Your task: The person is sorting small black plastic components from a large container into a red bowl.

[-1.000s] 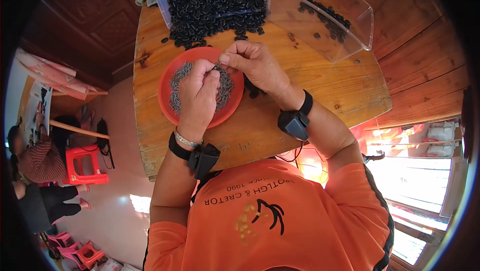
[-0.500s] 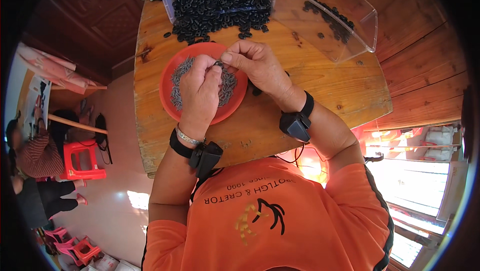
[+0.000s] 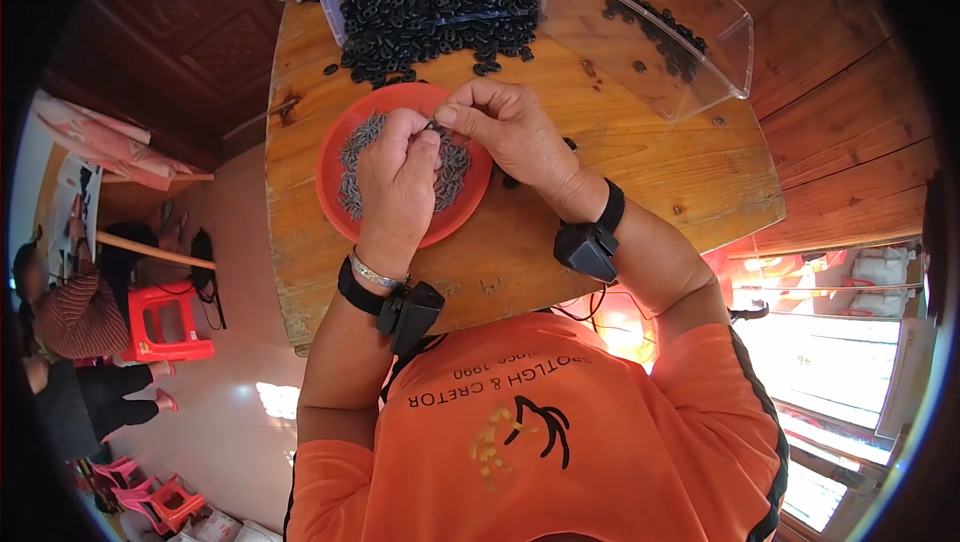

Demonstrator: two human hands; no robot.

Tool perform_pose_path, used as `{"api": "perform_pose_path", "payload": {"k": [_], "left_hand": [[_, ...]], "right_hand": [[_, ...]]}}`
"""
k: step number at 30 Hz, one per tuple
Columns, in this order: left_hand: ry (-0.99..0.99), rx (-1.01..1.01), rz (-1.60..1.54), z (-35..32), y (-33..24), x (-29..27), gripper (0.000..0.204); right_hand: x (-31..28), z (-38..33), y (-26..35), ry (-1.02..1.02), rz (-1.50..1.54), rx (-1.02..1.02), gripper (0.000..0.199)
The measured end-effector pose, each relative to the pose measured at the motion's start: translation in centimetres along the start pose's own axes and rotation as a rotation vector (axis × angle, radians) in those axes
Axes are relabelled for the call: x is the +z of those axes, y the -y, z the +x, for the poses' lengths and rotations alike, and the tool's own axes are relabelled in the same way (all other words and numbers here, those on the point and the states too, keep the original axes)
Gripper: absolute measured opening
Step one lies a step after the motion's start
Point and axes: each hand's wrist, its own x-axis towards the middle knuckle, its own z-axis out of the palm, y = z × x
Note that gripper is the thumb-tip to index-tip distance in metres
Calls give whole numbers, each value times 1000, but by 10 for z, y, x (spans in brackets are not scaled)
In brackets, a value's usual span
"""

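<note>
orange plastic, round and shallow, the dish [image 3: 335, 182] sits at centre frame on a worn wooden table [image 3: 640, 202], filled with thin grey metal bits [image 3: 352, 157]. above it, the left hand [image 3: 395, 187] and right hand [image 3: 505, 127] meet, fingertips pressed together, pinching one tiny dark piece [image 3: 432, 126] between them. a heap of small black ring-shaped parts [image 3: 430, 2] spills across the top of the frame, beside a clear plastic tray [image 3: 650, 32] at upper right. at lower left, a red stool [image 3: 165, 322] stands on a pale glossy floor.
</note>
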Motion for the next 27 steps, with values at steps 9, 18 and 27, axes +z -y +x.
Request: {"api": "perform_pose_path", "payload": {"k": [9,18,27], "left_hand": [[-19,-31,3,-1,-1,2,6],[-49,40,8,-2,4,6,8],[-45,-44,-20,1,-1,2,9]], "right_hand": [[3,-1,-2,-8,-55,-9,14],[6,-5,3,-41,-178,-48,14],[3,-2,3,-8,-7,4,16]]}}
